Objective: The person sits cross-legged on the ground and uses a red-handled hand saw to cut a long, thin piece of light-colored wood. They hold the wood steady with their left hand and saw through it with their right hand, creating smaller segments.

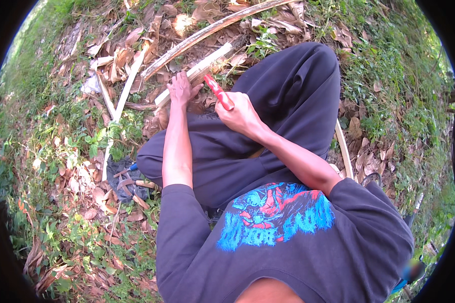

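My left hand (183,90) is on a pale squared wooden stick (210,58), its fingers over the wood and its thumb out to the right. The stick slants from near left to far right, low over the leaf-covered ground in front of my folded legs. My right hand (239,113) is closed round the near end of a red-handled tool (217,91). The tool points forward and left, with its far end beside the stick. Its working part cannot be made out, so I cannot tell its exact kind or whether it touches the wood.
A long curved branch (202,36) lies beyond the stick. Pale split strips (130,81) lie at the left. Beside my left knee, a dark cloth (124,178) has several small tools on it, one blue-handled. Another pale strip (344,149) lies at the right, among dry leaves and grass.
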{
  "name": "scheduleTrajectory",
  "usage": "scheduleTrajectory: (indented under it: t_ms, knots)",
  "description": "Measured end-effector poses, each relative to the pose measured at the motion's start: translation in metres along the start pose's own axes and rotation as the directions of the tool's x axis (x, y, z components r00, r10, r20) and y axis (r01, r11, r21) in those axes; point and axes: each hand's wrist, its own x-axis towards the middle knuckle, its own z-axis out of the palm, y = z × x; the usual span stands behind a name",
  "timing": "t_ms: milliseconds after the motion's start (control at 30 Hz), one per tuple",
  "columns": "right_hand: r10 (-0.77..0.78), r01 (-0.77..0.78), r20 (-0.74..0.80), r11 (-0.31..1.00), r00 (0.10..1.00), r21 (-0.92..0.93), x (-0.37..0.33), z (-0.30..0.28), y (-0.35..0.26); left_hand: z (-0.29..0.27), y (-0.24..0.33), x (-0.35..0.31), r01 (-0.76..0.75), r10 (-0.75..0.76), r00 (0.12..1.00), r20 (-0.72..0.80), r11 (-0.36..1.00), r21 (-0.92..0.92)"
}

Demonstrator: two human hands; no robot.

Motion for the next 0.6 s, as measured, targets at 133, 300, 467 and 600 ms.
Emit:
scheduleTrajectory:
  t_ms: [133, 300, 467, 600]
  knots:
    - [-0.038, 0.036, 0.036, 0.998, 0.999, 0.059, -0.033, -0.007, -0.009, 0.002, -0.008, 0.002, -0.016, 0.016, 0.999, -0.04, 1.0, -0.001]
    - [-0.056, 0.056, 0.001, 0.998, 0.998, -0.01, -0.007, -0.002, 0.003, 0.003, -0.006, 0.002, -0.025, 0.025, 0.997, -0.068, 1.0, 0.012]
    - [-0.088, 0.088, 0.008, 0.996, 0.996, 0.007, -0.029, 0.003, -0.009, -0.002, -0.007, 0.002, -0.005, 0.005, 1.0, -0.024, 1.0, 0.002]
    - [-0.08, 0.08, -0.018, 0.997, 0.997, 0.009, -0.034, 0.001, 0.003, -0.003, 0.001, -0.001, -0.025, 0.025, 0.998, -0.059, 1.0, -0.01]
